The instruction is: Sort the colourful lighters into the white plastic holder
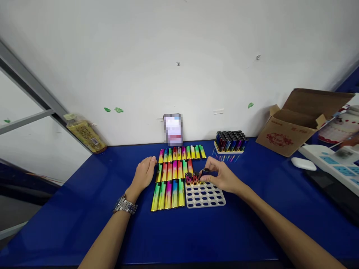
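Observation:
My right hand (220,175) pinches a lighter (205,172) by its black top, at the back row of a white tray (206,205) with oval holes. Two lighters (192,180) stand upright in that row, just left of my fingers; whether the held one sits in its hole is hidden. My left hand (144,172) rests on the table with its fingers stretched out and nothing in them. Beside it, shiny rainbow-coloured lighters (168,194) lie side by side in three rows, the tray touching or nearly touching the front row's right end.
A filled rack of lighters (230,142) stands at the back. A phone (173,130) leans on the wall. On the right are an open cardboard box (286,127), a white case (303,163), a power strip (336,164) and a dark flat object (331,192). A bottle (85,133) leans at left.

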`<state>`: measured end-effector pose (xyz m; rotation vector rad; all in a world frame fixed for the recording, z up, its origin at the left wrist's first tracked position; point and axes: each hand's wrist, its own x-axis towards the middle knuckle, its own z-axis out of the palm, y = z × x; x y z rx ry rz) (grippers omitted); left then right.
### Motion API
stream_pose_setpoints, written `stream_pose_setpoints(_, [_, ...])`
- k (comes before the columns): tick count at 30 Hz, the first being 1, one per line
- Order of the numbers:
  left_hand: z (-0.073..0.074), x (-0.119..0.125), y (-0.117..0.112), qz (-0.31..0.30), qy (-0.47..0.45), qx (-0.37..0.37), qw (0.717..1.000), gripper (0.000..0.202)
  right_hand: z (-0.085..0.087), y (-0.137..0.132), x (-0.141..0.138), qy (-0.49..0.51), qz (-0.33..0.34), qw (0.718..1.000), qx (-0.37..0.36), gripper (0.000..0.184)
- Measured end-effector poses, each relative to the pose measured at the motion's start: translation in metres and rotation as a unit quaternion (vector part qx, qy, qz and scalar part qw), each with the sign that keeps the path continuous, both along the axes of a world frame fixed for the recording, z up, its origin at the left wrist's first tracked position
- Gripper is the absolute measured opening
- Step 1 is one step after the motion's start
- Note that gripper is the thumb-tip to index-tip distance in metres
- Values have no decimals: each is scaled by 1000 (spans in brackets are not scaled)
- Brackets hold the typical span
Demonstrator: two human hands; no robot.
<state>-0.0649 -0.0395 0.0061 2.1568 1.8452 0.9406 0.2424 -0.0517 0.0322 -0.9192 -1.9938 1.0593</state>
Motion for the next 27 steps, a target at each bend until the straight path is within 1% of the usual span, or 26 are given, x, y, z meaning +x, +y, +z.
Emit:
stream_pose_setpoints(3, [-1,0,0,2,3,3,1000,43,-1,1,1,-35,15,999,24,40])
stream_pose_setpoints(5, [-1,0,0,3,3,6,1000,44,-5,3,3,-22,21,999,36,47])
stream_pose_setpoints(7, [-1,0,0,2,2,9,1000,44,-9,7,4,-7,5,999,49,57])
stream_pose_setpoints(8, [-1,0,0,1,2,10,1000,44,-10,9,4,-22,-11,998,60,63])
stream_pose_setpoints(9, [0,0,0,1,2,11,1000,44,-11,11,3,-57,-25,995,76,66])
stream_pose_setpoints(10, [0,0,0,0,3,11,1000,44,-12,12,2,-109,-33,989,95,67])
stream_pose_setpoints(12, [0,0,0,-2,3,11,1000,44,-11,15,-1,-215,-27,967,131,59])
stream_pose_setpoints(14, [0,0,0,-2,3,9,1000,44,-10,17,-4,-271,-7,952,144,56])
stream_pose_setpoints(16, [0,0,0,-1,3,6,1000,44,-8,18,-5,-264,-6,955,136,56])
stream_pose_setpoints(18, [0,1,0,1,4,4,1000,44,-8,18,-3,-224,-17,966,127,56])
stream_pose_setpoints(20, [0,1,0,1,4,3,1000,44,-7,19,-1,-201,-48,970,132,52])
stream_pose_setpoints(21, [0,1,0,0,3,4,1000,43,-7,18,-1,-207,-74,966,139,47])
stream_pose_setpoints(22, [0,1,0,-1,3,4,1000,43,-7,18,-1,-227,-106,957,144,43])
stream_pose_setpoints(24, [0,1,0,-4,4,6,1000,43,-6,17,-3,-292,-168,931,143,39])
stream_pose_setpoints(25, [0,1,0,-4,5,6,1000,42,-5,17,-5,-325,-187,917,137,39])
stream_pose_setpoints(27, [0,0,0,-4,6,7,1000,42,-6,16,-7,-371,-192,901,114,39])
